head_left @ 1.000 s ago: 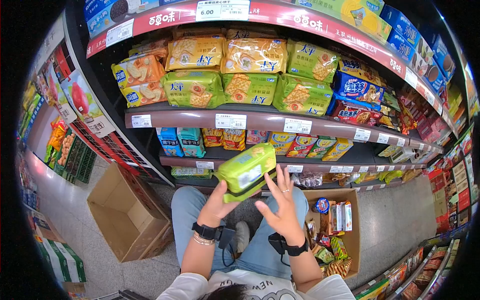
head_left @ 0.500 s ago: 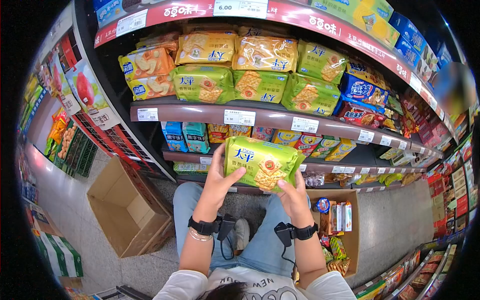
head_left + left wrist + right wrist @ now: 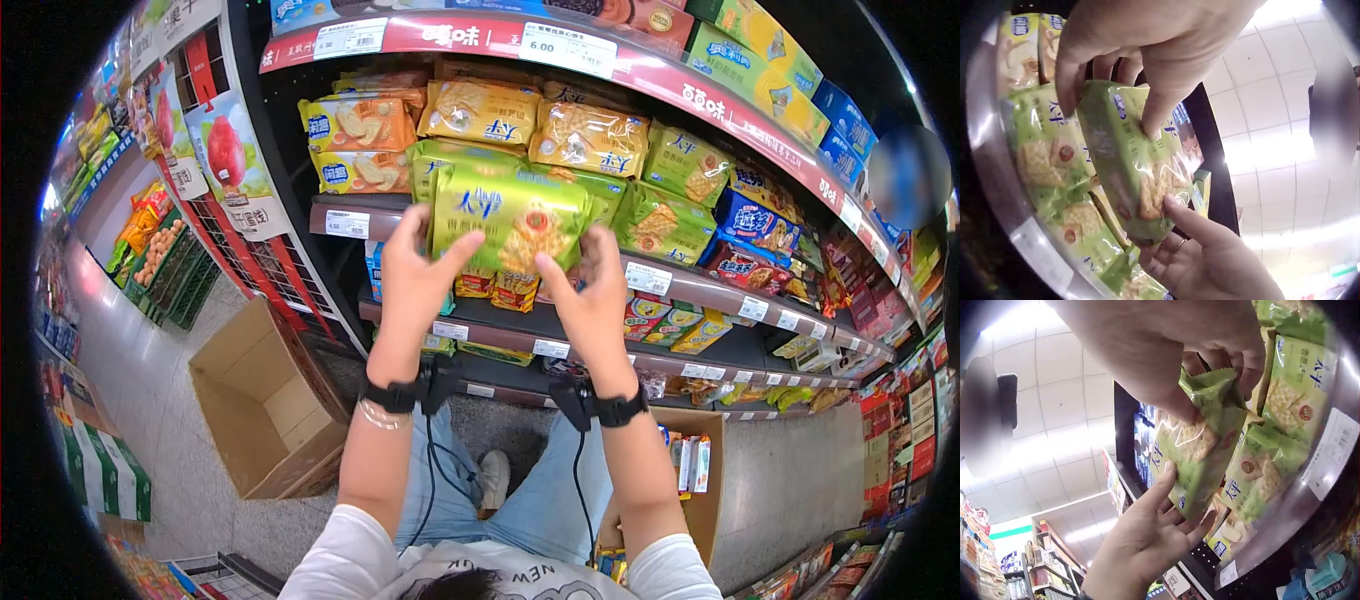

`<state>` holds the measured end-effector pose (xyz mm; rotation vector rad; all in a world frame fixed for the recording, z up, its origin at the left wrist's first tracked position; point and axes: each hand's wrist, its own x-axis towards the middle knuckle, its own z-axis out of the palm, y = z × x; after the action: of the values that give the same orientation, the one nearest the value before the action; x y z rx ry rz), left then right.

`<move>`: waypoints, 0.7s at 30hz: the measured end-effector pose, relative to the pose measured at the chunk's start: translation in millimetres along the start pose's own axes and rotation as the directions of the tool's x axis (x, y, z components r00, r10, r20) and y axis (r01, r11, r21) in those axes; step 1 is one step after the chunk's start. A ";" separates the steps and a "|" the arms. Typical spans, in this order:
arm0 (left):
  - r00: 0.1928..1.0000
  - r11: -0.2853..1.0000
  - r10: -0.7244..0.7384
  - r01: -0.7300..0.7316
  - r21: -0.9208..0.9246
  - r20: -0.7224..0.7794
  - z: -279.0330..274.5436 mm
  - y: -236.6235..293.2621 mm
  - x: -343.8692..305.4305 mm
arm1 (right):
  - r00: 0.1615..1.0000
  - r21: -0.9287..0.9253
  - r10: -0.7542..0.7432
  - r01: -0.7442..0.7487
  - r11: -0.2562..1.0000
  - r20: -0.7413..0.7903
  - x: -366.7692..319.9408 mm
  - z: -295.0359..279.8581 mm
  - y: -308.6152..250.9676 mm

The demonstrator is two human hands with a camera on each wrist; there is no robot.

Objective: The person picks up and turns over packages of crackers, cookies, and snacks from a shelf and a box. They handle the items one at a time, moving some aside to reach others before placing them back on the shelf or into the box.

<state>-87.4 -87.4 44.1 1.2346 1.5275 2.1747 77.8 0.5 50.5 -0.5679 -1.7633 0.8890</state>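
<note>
Head view: the green cracker packet [image 3: 510, 225] is up in front of the middle shelf [image 3: 690, 290], printed face toward the camera. Left hand [image 3: 413, 285] grips one end, right hand [image 3: 592, 300] the other, both thumbs on the face. Behind it: more green packets [image 3: 660, 215], yellow packets [image 3: 480, 110] above them, orange packets [image 3: 360, 130] off to the left. On the floor: an open cardboard box [image 3: 250, 400] by the left arm, and a carton [image 3: 712, 520] by the right arm with assorted packs [image 3: 693, 462] in it.

Left wrist view: left fingers are narrow around the packet, thumb on the face, others bent behind the end. Right hand holds the far end, thumb on the face; ring [image 3: 1182, 242] on one of its fingers. Packet is tilted, just beside the row of green packets.

Right wrist view: right fingers curl round the crimped end. Left thumb is on the face, its other fingers reaching behind. Price label [image 3: 1335, 450] on the shelf edge is in plain sight.

Progress, my read: packet picked up and secured in both hands; neither hand has released it, so setting it down isn't done. Can't tell whether its back touches the row.
</note>
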 end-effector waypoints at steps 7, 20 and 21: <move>0.923 0.755 0.382 -0.290 0.588 -0.035 -15.3 19.3 76.0 | 0.944 -0.308 -0.310 0.263 0.914 -0.115 71.8 36.6 -11.0; 0.831 0.596 0.555 -0.358 0.719 -0.047 -5.8 -19.1 116.6 | 0.925 -0.564 -0.346 0.202 0.801 -0.160 99.5 61.8 6.6; 0.850 0.637 0.523 -0.342 0.690 -0.061 -4.6 -18.2 117.6 | 0.923 -0.524 -0.341 0.203 0.827 -0.181 100.2 61.8 4.6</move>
<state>-169.5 -13.2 88.0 1.7359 2.4933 2.1903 -15.6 58.0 93.6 -0.7025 -1.7633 0.1312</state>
